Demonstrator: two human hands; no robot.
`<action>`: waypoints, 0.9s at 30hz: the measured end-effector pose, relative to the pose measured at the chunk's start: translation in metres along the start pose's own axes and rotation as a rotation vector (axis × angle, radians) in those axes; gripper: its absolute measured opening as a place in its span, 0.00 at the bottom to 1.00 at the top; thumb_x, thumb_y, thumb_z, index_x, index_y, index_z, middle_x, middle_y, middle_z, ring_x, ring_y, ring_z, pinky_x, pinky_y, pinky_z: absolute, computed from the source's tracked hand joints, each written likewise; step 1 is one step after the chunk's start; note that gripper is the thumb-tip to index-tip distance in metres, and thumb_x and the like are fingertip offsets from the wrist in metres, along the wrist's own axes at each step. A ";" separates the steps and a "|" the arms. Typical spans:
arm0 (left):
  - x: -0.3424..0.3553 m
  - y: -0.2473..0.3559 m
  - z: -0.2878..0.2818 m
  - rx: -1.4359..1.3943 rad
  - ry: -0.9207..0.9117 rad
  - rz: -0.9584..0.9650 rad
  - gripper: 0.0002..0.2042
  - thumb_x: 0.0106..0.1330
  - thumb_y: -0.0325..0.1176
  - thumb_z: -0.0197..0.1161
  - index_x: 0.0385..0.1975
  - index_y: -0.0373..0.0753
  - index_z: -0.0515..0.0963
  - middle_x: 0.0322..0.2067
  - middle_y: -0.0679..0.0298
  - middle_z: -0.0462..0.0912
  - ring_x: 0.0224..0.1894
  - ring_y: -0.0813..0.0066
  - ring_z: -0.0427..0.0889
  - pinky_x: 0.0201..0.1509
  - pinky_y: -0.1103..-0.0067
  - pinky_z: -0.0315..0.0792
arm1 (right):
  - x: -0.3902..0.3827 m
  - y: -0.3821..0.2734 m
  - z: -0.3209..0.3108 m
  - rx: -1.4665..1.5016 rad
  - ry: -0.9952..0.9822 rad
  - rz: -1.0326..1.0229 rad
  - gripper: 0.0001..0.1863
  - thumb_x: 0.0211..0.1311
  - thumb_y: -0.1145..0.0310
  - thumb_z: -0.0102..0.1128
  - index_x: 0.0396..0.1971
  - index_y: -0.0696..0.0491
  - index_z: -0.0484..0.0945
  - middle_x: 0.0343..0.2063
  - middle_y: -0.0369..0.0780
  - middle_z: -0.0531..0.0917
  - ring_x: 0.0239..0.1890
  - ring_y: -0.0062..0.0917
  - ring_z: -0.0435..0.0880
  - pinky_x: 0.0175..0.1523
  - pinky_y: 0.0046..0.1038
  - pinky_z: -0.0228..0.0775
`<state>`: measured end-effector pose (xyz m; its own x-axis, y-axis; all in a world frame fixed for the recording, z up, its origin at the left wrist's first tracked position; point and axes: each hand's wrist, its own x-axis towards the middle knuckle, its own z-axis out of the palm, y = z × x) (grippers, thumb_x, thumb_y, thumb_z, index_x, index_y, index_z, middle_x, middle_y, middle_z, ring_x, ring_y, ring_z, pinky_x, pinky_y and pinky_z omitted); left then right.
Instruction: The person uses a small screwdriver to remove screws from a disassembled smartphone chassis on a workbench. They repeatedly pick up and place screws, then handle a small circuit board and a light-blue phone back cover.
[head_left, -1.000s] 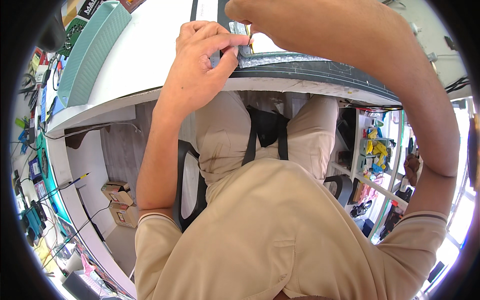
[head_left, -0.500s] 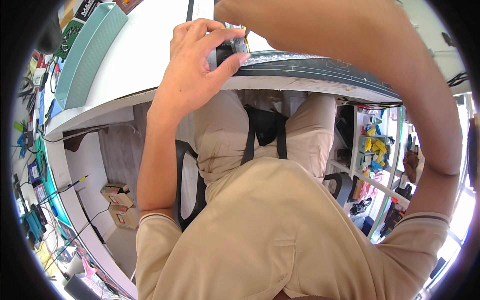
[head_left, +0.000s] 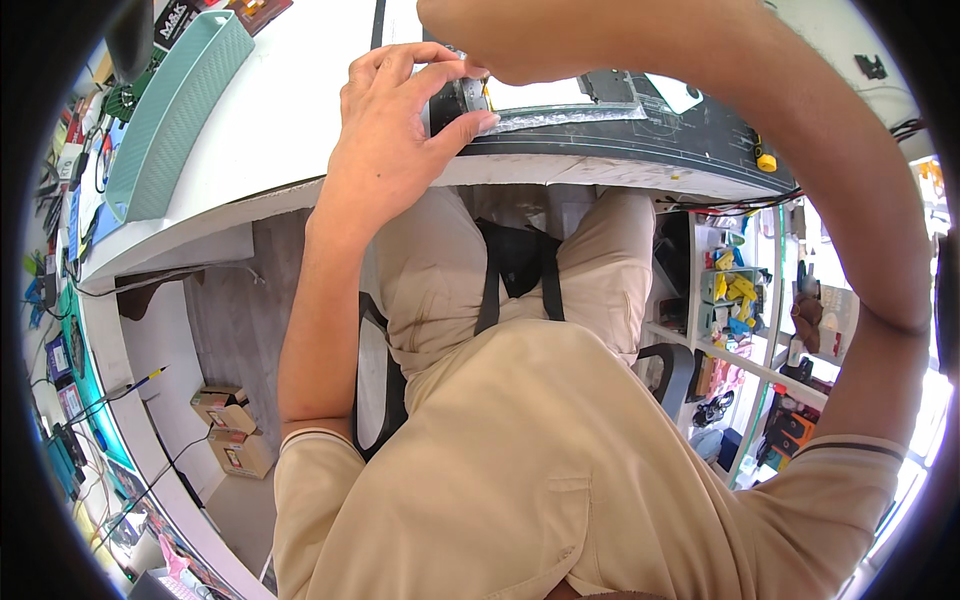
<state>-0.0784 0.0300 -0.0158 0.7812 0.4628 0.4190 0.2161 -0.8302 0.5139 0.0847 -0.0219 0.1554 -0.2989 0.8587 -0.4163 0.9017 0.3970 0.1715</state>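
Fingers of my left hand curve round a small black device with a perforated metal plate, thumb along its lower side and index finger over the top. A thin yellow strip shows at the device's right. Just above it is my right hand, back toward the camera, its fingertips hidden. Beneath both lies a silvery bubble-wrap sheet with a white surface and a dark flat piece on it, all on a dark printed mat.
A long mint-green tray stands at the left among clutter. A white flat object and a yellow-handled tool lie on the mat's right part. Below are cardboard boxes, cables and a shelving unit holding small items.
My left thumb has dropped away from the index finger, exposing more of the black device. My right hand has shifted left, and more of the mat's right part now shows.
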 end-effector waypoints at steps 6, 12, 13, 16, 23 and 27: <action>0.002 0.001 0.005 -0.006 0.029 0.038 0.20 0.66 0.47 0.76 0.56 0.50 0.86 0.61 0.72 0.78 0.72 0.63 0.65 0.78 0.62 0.60 | 0.006 -0.001 0.003 -0.048 0.042 0.002 0.09 0.57 0.71 0.67 0.34 0.57 0.92 0.34 0.48 0.91 0.39 0.42 0.92 0.43 0.39 0.83; -0.001 0.000 0.004 0.001 0.044 0.023 0.20 0.66 0.48 0.76 0.55 0.51 0.86 0.62 0.72 0.78 0.73 0.63 0.65 0.78 0.62 0.60 | 0.010 -0.007 -0.003 -0.090 -0.083 0.084 0.09 0.56 0.71 0.68 0.35 0.55 0.92 0.35 0.48 0.91 0.41 0.41 0.92 0.44 0.39 0.84; 0.000 -0.001 0.005 0.003 0.046 0.027 0.20 0.66 0.48 0.76 0.55 0.51 0.86 0.62 0.72 0.78 0.73 0.63 0.65 0.78 0.61 0.60 | 0.012 -0.008 0.001 -0.112 -0.063 0.088 0.09 0.56 0.70 0.68 0.35 0.55 0.92 0.35 0.48 0.91 0.41 0.41 0.92 0.44 0.39 0.84; -0.001 -0.002 0.005 0.020 0.053 0.044 0.20 0.66 0.49 0.75 0.55 0.51 0.86 0.62 0.71 0.78 0.73 0.63 0.65 0.78 0.61 0.60 | 0.018 -0.010 0.008 -0.124 -0.027 0.091 0.09 0.56 0.69 0.68 0.34 0.56 0.91 0.36 0.48 0.91 0.41 0.41 0.92 0.44 0.39 0.84; 0.000 -0.002 0.007 0.027 0.053 0.046 0.21 0.66 0.50 0.75 0.55 0.49 0.86 0.63 0.70 0.78 0.73 0.63 0.65 0.78 0.61 0.60 | 0.011 -0.006 0.013 -0.147 -0.003 0.050 0.09 0.55 0.70 0.68 0.33 0.56 0.91 0.35 0.48 0.91 0.41 0.41 0.92 0.44 0.39 0.84; 0.000 -0.002 0.007 0.016 0.049 0.021 0.21 0.66 0.50 0.76 0.55 0.49 0.86 0.63 0.70 0.77 0.73 0.63 0.65 0.78 0.61 0.60 | 0.013 -0.007 0.016 -0.173 0.045 0.033 0.09 0.55 0.69 0.68 0.33 0.55 0.91 0.34 0.47 0.91 0.40 0.40 0.92 0.44 0.39 0.84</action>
<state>-0.0749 0.0299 -0.0220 0.7562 0.4592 0.4661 0.2095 -0.8448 0.4924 0.0791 -0.0185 0.1343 -0.2874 0.8844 -0.3677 0.8454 0.4147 0.3367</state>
